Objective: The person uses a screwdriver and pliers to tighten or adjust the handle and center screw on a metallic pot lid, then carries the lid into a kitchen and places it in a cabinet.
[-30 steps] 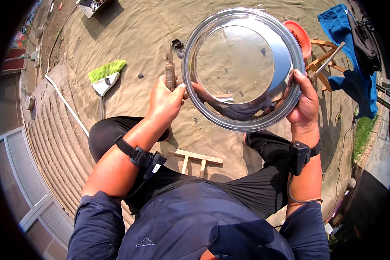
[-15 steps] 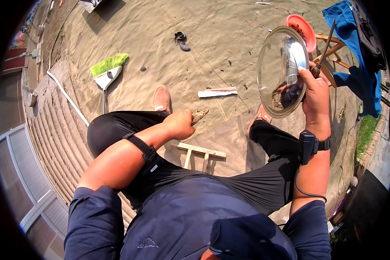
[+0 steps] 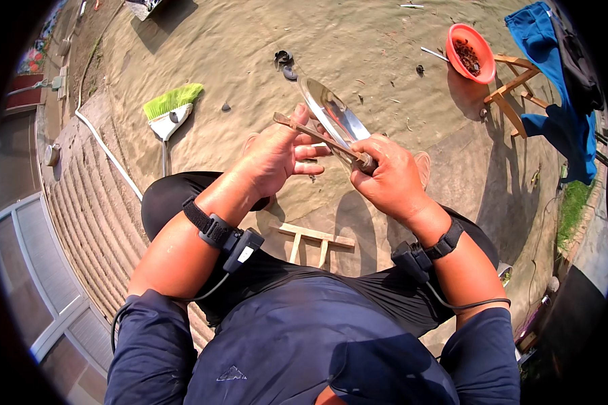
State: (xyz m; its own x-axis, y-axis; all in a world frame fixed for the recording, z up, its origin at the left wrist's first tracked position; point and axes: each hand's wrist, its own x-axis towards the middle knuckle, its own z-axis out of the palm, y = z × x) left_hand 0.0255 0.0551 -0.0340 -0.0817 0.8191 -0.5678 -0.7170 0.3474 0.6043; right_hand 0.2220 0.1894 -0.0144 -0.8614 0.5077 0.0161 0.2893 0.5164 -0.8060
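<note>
My right hand (image 3: 390, 172) is closed on a clear glass pot lid (image 3: 341, 116) with a metal rim, tipped nearly edge-on. The same hand also grips a long, thin brown tool (image 3: 311, 133) with a dark handle end in the fist. The tool slants to the upper left, its far end lying across my left hand near the thumb. My left hand (image 3: 273, 155) is open, fingers apart, just left of the lid; whether it touches the tool or lid I cannot tell.
A small wooden stool (image 3: 311, 237) stands between my legs. A broom (image 3: 171, 115) with green bristles lies at left. At far right are a red bowl (image 3: 469, 54) of dark bits and a wooden folding frame (image 3: 517, 88) draped with blue cloth (image 3: 554, 128). Black scraps (image 3: 284, 62) lie ahead.
My right hand has brought the lid and tool from the right to the middle, turning the lid edge-on. My left hand has risen and opened; the small brownish piece it held is out of sight.
</note>
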